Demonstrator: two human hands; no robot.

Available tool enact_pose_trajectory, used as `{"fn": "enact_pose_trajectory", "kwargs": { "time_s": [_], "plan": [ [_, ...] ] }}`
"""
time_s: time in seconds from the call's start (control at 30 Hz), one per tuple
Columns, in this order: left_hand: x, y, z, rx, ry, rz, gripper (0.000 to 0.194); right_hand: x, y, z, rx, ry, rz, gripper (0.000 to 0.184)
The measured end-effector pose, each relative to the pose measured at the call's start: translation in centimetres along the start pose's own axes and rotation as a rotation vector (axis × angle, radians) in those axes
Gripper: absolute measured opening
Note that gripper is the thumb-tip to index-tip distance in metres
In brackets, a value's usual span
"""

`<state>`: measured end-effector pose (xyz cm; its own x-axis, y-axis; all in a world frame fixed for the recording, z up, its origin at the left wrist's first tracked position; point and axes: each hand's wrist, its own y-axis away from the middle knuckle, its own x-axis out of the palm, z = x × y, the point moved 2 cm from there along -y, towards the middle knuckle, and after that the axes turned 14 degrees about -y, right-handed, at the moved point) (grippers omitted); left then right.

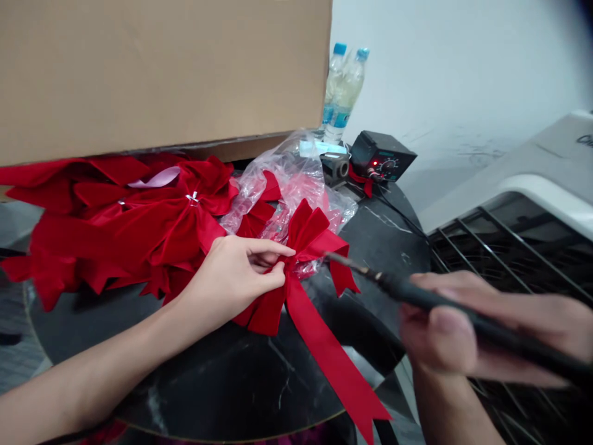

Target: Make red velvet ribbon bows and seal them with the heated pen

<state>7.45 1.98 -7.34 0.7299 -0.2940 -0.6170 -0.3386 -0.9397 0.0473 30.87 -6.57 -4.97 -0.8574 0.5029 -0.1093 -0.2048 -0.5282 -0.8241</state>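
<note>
Right hand (463, 327), blurred, grips a soldering iron (417, 293), its rear cut off by the frame. Left hand (245, 266) pinches a red bow (301, 238) above the black table (222, 383), hiding part of it. Crumpled plastic (264, 164) lies behind.

Even, cool indoor light on my feed, brightest on the pale wall (445, 68), dull glare on the dark tabletop (222, 377), right hand (445, 334) and black tool (417, 292) smeared by blur, top right corner darkened, bottles (345, 93) slightly soft.
</note>
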Motion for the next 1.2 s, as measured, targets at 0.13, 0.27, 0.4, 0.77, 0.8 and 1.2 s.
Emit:
{"fn": "enact_pose_trajectory", "kwargs": {
  "time_s": [0.13,0.27,0.4,0.77,0.8,1.2],
  "plan": [
    [-0.3,-0.3,-0.1,-0.028,0.053,0.038,0.029,-1.9,-4.1,-5.0,-0.016,-0.026,-0.298,0.013],
    [-0.6,-0.2,-0.3,-0.019,0.101,0.054,0.029,-1.8,-7.7,-11.4,0.303,-0.09,-0.245,0.023],
    [-0.7,-0.2,-0.3,0.004,0.106,0.053,0.03,0.0,-9.4,-15.3,0.364,-0.119,-0.21,0.024],
    [-0.7,0.1,-0.4,0.068,0.182,0.074,0.032,4.6,-9.2,-20.2,0.516,-0.181,-0.021,0.017],
    [-0.8,0.1,-0.5,0.075,0.188,0.079,0.032,4.7,-9.2,-20.4,0.526,-0.178,-0.003,0.018],
    [-5.9,2.9,-2.4,0.157,0.261,0.043,0.027,6.3,-9.4,-20.9,0.839,-0.112,0.138,0.038]
  ]
}}
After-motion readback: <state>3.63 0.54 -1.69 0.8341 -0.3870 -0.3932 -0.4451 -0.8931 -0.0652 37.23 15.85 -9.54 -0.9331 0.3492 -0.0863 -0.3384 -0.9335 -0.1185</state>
